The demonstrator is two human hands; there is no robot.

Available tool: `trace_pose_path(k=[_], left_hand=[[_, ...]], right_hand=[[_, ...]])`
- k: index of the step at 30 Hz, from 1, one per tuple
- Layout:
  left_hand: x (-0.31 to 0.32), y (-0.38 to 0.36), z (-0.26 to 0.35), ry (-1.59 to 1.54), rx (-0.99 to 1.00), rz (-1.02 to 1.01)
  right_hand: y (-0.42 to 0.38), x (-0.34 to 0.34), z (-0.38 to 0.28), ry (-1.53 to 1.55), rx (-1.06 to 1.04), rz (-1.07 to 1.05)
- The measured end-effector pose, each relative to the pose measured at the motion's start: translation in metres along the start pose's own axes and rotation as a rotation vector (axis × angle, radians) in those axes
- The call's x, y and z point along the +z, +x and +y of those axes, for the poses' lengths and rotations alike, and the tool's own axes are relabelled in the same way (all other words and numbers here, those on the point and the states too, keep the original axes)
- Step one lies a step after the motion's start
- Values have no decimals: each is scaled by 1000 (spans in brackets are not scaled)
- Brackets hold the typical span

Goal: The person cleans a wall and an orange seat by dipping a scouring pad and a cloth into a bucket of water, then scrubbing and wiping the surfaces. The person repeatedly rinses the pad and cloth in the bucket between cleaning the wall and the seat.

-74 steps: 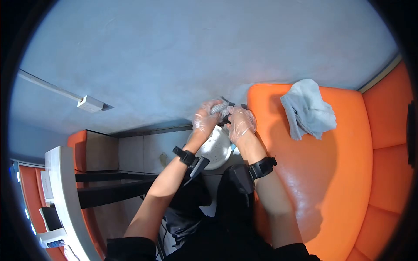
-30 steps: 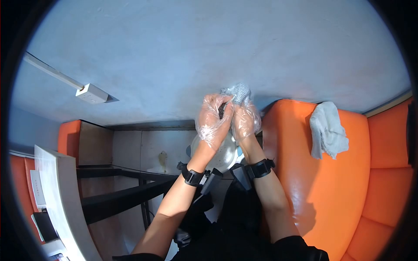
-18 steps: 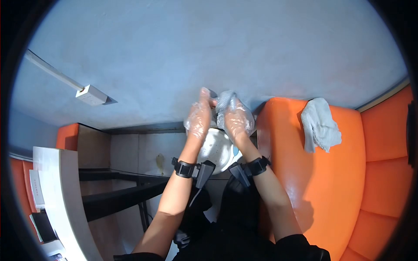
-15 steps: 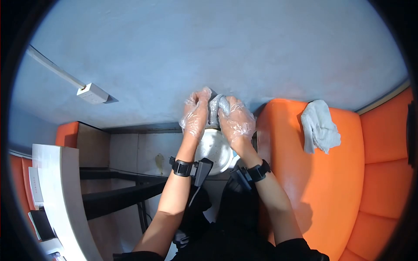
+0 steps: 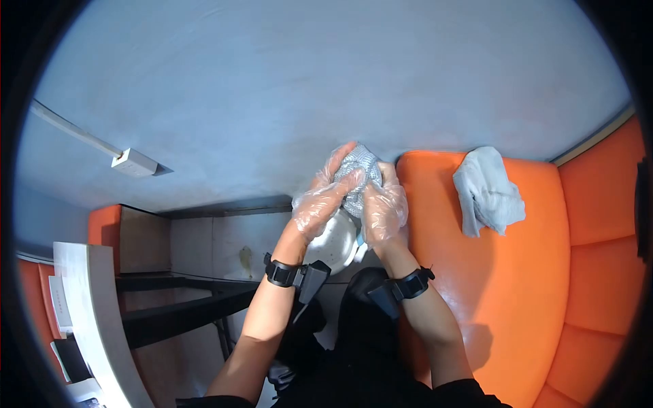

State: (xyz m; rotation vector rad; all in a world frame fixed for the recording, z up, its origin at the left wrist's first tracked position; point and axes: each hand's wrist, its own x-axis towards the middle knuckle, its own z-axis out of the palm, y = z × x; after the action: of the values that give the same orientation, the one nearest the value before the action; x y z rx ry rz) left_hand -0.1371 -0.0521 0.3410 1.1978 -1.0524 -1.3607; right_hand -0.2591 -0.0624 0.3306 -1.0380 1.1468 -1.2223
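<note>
A person's left hand (image 5: 325,200) and right hand (image 5: 383,204), both in clear plastic gloves, close together around a grey knitted cloth (image 5: 358,175), fingers of each curled into the bundle, which is held up in front of a pale blue wall (image 5: 306,81) (the wall fills the whole upper part of the view). Just under the two hands, partly hidden by them, sits a round white dish (image 5: 335,239); what it rests on cannot be made out. Black wrist straps (image 5: 280,273) ring both forearms. To the right of the right hand stretches a glossy orange cushioned seat (image 5: 517,285), and on it, well apart from the hands, lies a crumpled white towel (image 5: 486,190). To the left of the left hand and lower, a dark frame of bars (image 5: 177,306) stands against beige wall tiles (image 5: 218,238), with an orange box-like unit (image 5: 109,228) beside it and a white curved surface (image 5: 95,319) at the view's edge. Farther up on that side, a white conduit with a small box (image 5: 133,162) runs across the blue wall
</note>
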Motion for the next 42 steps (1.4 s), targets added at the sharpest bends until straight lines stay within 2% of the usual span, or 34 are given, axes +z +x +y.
trace_pose_path(k=[2, 3, 5, 7, 8, 10, 13, 14, 15, 16, 18, 19, 20, 22, 23, 27, 29, 30, 32, 33, 34, 36, 38, 40, 42], left_hand=[[0, -7, 2, -103, -54, -15], [1, -9, 4, -208, -99, -25], [2, -12, 1, -278, -169, -34], [0, -11, -10, -291, -281, 64], [-3, -7, -21, -288, -286, 63], [-8, 7, -55, -336, -262, 285], [-17, 30, -93, -346, -268, 292], [-9, 33, -86, -293, -256, 163], [2, 38, -89, -334, -273, 174], [16, 43, -94, -373, -291, 185], [40, 51, -86, -362, -239, 211], [49, 53, -77, -385, -218, 216], [56, 55, -71, -344, -196, 299], [62, 57, -75, -272, -208, 371], [62, 58, -78, -195, -214, 440], [65, 58, -75, -204, -239, 418], [68, 50, -64, -86, -76, 401], [70, 51, -59, 67, 81, 431], [72, 48, -33, 743, 791, 484], [78, 50, -24, 748, 850, 482], [74, 52, -29, 745, 851, 482], [57, 59, -58, 1181, 714, 363], [36, 59, -88, 1177, 723, 348], [20, 60, -95, 1202, 637, 261], [28, 58, -77, 1163, 632, 289]], right_hand=[[-3, 1, 4, 152, 14, -50], [-3, -1, 11, -74, -92, -57], [0, 7, 29, -179, -39, -33], [-1, 12, 37, -102, -38, -17], [0, 13, 39, -99, 37, -20], [2, 12, 38, -95, 113, -27], [5, -5, -3, -502, -312, 106], [4, -12, -24, -428, -262, 82], [7, -17, -37, -356, -213, 58], [25, -22, -16, -53, -468, 71], [35, -35, -32, 281, -591, 58], [32, -43, -46, 365, -411, 91], [34, -49, -53, 363, -410, 90], [36, -57, -59, 492, -261, 204], [37, -56, -61, 516, -244, 216], [40, -55, -53, 517, -169, 182], [37, -52, -50, 504, -160, 140], [36, -51, -49, 504, -154, 139], [34, -48, -50, 551, -114, 146], [35, -47, -49, 555, -115, 149], [36, -47, -47, 550, -140, 152], [37, -48, -49, 533, -168, 152], [35, -47, -53, 520, -114, 193], [36, -49, -48, 543, -159, 167], [39, -52, -46, 565, -199, 153]])
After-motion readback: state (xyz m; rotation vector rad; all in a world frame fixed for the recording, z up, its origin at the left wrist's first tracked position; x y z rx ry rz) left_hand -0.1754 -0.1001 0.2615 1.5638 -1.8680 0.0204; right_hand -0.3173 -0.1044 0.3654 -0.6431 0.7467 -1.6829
